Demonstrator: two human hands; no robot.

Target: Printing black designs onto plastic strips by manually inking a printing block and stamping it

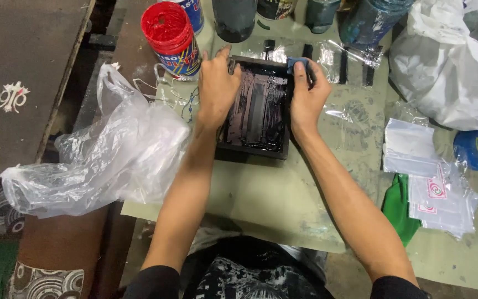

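Left hand (217, 88) flat on black ink-wet screen frame (256, 111) (glossy), right hand (305, 94) pinching blue squeegee (296, 64)

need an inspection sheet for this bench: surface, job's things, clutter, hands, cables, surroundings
Surface: pale green table top, smeared with dark ink near the frame.
Job's things: black-framed printing screen lying flat, mesh wet with dark ink; small blue squeegee at its top right corner.
Clutter: crumpled clear plastic bag at left; red-lidded ink jar; dark jars along the far edge; stack of clear pouches and a green piece at right; white bag top right.
Hands: left hand pressing on the frame's left edge; right hand gripping the squeegee.
Cables: nothing seen.
Surroundings: dark brown board at left; patterned floor mat below it.
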